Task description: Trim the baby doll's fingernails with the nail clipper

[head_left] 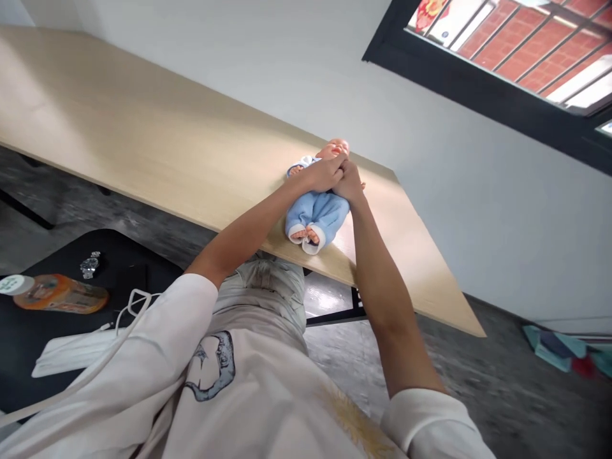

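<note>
On pale tabletop by white wall, doll beneath both hands, grip curled, openness and hold unclear.

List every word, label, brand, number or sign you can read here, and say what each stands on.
Nothing reads clearly.
Bottle cap: green marks, too small to read.
Bottle label: too blurred to read.
Wristwatch dial: too small to read.
Shirt print: dark design, no letters I can make out.
Blue mark beyond the window: too small to read.
Baby doll: no text visible.

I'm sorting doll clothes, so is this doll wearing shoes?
No, the doll shows bare toes at the ends of its blue trousers.
</note>
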`<control>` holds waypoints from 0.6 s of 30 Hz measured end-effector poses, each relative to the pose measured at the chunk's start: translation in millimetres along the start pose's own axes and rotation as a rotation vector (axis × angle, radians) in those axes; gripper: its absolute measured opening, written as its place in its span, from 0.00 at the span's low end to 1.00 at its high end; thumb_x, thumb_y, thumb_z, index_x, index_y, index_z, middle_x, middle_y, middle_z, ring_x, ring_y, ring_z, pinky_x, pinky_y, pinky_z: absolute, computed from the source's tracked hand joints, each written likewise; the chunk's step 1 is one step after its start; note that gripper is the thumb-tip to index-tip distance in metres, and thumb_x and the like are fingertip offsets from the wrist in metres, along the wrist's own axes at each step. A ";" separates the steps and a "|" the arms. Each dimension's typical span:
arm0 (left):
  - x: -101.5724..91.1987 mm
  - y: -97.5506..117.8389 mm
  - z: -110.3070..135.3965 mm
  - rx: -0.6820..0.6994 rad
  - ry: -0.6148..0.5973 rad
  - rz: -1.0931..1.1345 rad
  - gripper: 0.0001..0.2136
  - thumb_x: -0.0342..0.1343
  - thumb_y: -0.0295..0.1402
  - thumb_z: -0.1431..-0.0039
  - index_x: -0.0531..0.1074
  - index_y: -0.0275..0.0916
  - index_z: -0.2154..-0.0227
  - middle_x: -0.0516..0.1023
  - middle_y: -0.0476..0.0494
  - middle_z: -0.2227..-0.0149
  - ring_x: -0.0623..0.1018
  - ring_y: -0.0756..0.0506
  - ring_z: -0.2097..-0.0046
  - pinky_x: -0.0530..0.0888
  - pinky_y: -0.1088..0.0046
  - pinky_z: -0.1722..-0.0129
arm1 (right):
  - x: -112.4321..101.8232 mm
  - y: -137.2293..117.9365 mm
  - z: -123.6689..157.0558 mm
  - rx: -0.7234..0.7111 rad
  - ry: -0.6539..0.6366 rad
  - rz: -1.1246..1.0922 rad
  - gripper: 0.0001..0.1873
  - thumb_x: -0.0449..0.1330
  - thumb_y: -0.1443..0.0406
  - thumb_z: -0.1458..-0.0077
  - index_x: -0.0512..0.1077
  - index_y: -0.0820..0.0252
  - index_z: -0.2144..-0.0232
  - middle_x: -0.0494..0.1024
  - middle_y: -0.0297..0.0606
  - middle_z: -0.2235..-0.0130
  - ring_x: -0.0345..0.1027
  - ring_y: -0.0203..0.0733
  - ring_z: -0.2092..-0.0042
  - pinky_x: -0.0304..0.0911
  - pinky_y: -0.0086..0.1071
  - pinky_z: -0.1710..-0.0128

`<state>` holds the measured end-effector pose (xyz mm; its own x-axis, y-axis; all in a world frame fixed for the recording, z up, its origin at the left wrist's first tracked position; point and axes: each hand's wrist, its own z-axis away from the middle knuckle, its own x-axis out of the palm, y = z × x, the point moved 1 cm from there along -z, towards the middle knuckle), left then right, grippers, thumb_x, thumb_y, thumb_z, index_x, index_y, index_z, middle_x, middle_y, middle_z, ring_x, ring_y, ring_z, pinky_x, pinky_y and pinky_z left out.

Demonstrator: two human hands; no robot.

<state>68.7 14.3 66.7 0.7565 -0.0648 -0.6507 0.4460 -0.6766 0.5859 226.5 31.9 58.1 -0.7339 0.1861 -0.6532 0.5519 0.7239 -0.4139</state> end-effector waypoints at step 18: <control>-1.7 8.8 2.6 -0.023 -0.031 -0.098 0.19 0.44 0.32 0.22 0.75 0.37 0.38 0.85 0.31 0.40 0.84 0.36 0.42 0.78 0.59 0.36 | -2.0 8.0 -5.1 0.181 -0.032 -0.006 0.09 0.68 0.56 0.43 0.79 0.54 0.65 0.84 0.46 0.62 0.81 0.68 0.47 0.79 0.64 0.40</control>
<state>70.1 6.5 71.7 0.6934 -0.0219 -0.7203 0.5286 -0.6638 0.5291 230.4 40.7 59.4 -0.7263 0.1587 -0.6688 0.6115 0.5934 -0.5234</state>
